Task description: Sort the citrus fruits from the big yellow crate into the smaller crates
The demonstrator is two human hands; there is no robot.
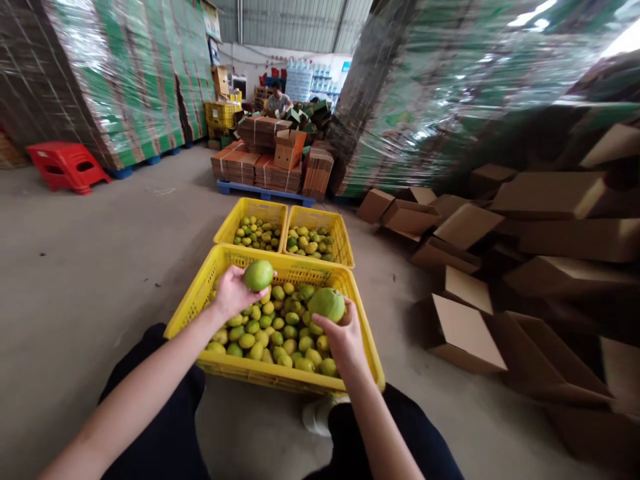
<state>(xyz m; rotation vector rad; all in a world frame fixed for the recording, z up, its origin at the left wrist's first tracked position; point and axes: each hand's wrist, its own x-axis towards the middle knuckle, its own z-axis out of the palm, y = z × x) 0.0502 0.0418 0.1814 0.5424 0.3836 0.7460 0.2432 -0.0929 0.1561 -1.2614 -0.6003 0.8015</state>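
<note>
Over the left part of a yellow plastic crate (360, 327), my left hand (234, 293) holds a smooth green lemon (259, 275) between thumb and fingers. My right hand (346, 333) grips a larger, paler green lemon (327, 305) above the crate's right side. Beneath both hands lie many loose lemons (277, 338), yellow and green, filling the crate's floor. Parts of the fingers are hidden behind the fruit each hand holds.
Two smaller-looking yellow crates (345, 237) with lemons stand just beyond. Open cardboard boxes (465, 333) are heaped on the right. Flattened cartons (287, 177) rest on a blue pallet (265, 195). A red stool (67, 165) stands left. A person (278, 101) sits at the back.
</note>
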